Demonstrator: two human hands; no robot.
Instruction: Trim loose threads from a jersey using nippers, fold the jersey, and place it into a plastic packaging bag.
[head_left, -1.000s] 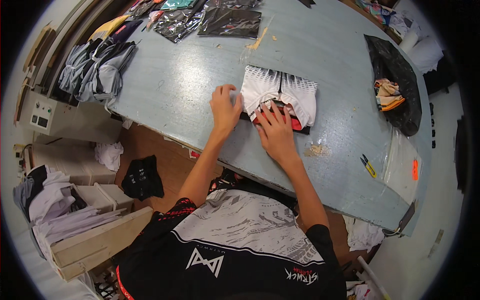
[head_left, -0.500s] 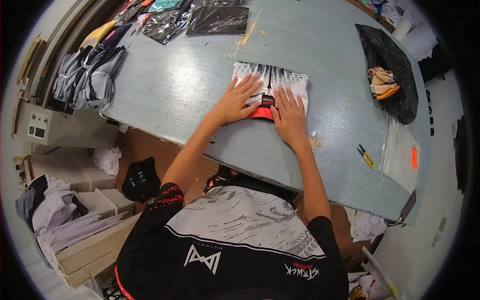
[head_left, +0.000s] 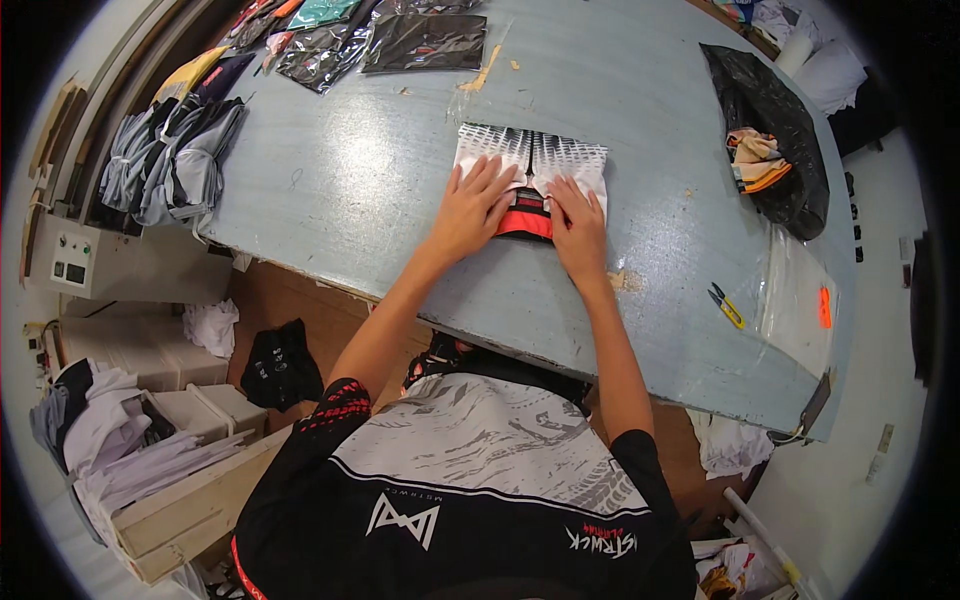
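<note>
A folded garment [head_left: 580, 157], white with a black dotted pattern along its far edge, lies flat on the blue-grey table. It looks like a sports jersey, with a dark zip line down its middle and a red and black collar [head_left: 524, 222] at the near side. My left hand [head_left: 470, 208] rests on its left part, fingers stretched out over the cloth. On the right part lies my right hand [head_left: 577, 222], palm down with fingers extended, close to the collar. Neither hand grips the cloth, and parts of the garment are hidden beneath them.
Yellow-handled thread snips [head_left: 728, 306] lie right, beside clear plastic bags [head_left: 795, 300]. A black plastic bag [head_left: 775, 130] with patterned cloth is farther back. Tied grey garments [head_left: 180, 165] sit at the left edge, bagged garments [head_left: 425, 42] at the far side. The blue-grey table [head_left: 340, 190] has a worn near edge.
Both hands have shifted slightly over the garment; my left fingers sit a little nearer me, baring more of the collar. The whole view has moved slightly.
</note>
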